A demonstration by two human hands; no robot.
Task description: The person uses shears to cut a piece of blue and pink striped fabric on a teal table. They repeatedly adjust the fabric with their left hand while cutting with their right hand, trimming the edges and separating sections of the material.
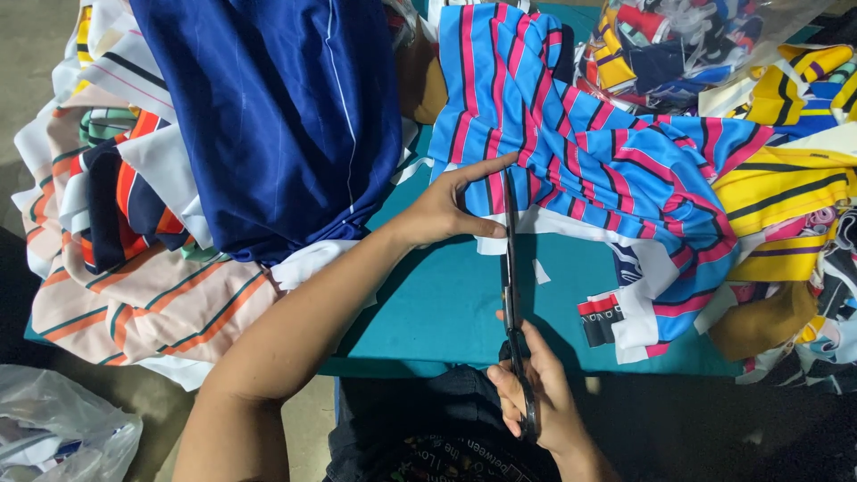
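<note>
The right hand (536, 393) is closed through the handles of a pair of long dark steel scissors (511, 268), gripping them low, near the person's body, so the blades run straight away from it up toward the cloth. The blades look nearly closed, though they are thin and dark against the shadow, so I cannot be sure how far apart they stand.

The left hand (446, 210) lies flat and open just left of the blade tips, fingers stretched out and pressing on the lower edge of a blue knit fabric piece with pink and black stripes (607, 152). Held this way, the hand pins the cloth taut against the teal table cover (437, 303) right beside the cutting line.

The striped piece spreads up and to the right of both hands, its white hem (571, 223) crossing the blades.

Left of the left forearm lies a heap of dark navy fabric (286, 116) over peach and white striped pieces (152, 303). Far right of the hands, yellow and black striped offcuts (786, 187) pile up.
</note>
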